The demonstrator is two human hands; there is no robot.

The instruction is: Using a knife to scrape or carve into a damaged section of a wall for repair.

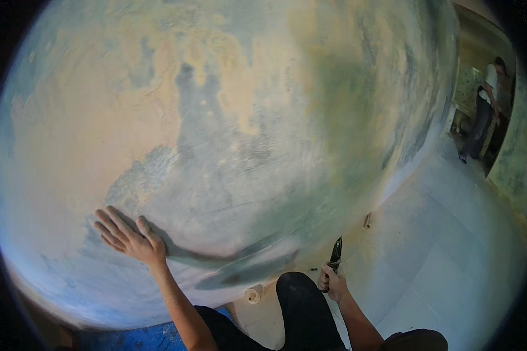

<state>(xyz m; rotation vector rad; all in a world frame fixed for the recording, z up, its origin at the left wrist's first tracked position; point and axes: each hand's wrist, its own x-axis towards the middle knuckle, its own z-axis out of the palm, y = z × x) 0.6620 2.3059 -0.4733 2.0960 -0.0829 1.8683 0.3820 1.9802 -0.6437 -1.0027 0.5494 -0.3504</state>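
Note:
My left hand (132, 238) lies flat against a wall (246, 164) of patchy cream, grey and green plaster, its fingers stretched and apart. A shadow from the arm falls across the lower wall. My right hand (334, 282) is low by my knee, above the floor, closed around the grip of a narrow black hand tool (336, 253). The tool's pointed end, knife-like in outline, points up and away from me; its exact kind is hard to make out. It is apart from the wall.
At the wall's foot are a small whitish cylinder (253, 294) and a small brownish piece (367, 220). Pale tiled floor (427, 257) stretches to the right. A blue sheet (134, 339) lies at lower left. Another person (485, 111) stands by a doorway at far right.

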